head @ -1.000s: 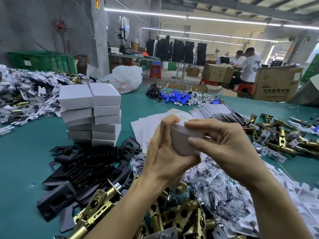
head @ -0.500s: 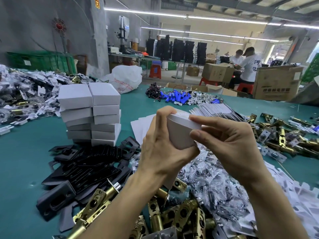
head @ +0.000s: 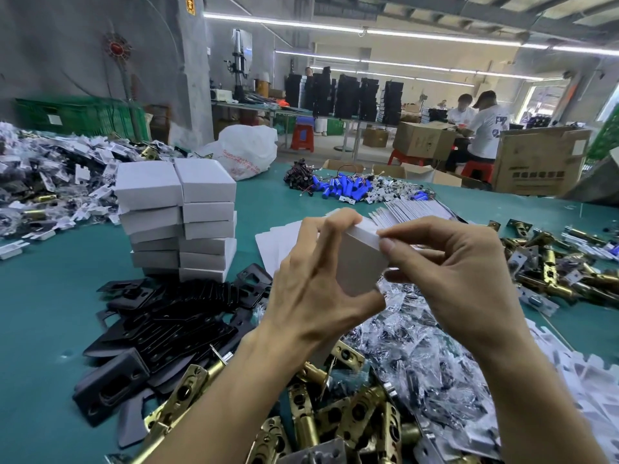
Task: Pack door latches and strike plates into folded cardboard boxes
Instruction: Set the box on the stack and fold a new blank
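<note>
Small white cardboard box (head: 360,259) held up over the teal desk (head: 40,329): left hand (head: 311,296) gripping its near side, right hand (head: 452,279) pinching the top edge. Brass door latches (head: 301,420) piled underneath, black metal strike plates (head: 167,329) to the left, stacked white boxes (head: 177,222) behind those.

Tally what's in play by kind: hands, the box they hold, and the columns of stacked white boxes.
Hands: 2 (left hand, right hand)
Held white box: 1
Columns of stacked boxes: 2 (left column, right column)
Total: 5
</note>
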Motion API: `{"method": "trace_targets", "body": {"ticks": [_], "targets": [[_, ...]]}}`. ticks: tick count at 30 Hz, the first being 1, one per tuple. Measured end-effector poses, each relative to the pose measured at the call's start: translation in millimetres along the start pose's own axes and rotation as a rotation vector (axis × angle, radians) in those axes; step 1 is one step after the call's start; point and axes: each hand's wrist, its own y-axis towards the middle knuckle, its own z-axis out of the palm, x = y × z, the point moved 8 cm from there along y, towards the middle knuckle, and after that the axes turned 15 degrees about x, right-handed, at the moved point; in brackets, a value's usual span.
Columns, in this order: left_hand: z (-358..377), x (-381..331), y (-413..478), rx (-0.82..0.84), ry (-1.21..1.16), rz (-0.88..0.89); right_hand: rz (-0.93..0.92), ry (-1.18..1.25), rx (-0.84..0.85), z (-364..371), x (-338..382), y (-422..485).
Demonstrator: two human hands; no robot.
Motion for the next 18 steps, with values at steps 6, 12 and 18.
{"method": "trace_targets", "body": {"ticks": [6,12,18], "targets": [[-0.9,4.4,0.1,-0.023,0.048,-0.090,-0.019,-0.089,-0.022,9.2,2.3,1.9],[-5.1,-1.9,3.2,0.040,0.019,0.020,0.051,0.139,-0.042,-1.2,-4.4,-2.3],[-1.4,-0.8,1.5,0.053,-0.021,0.020,0.069,0.138,-0.079,-1.0,-5.0,-4.0]]}}
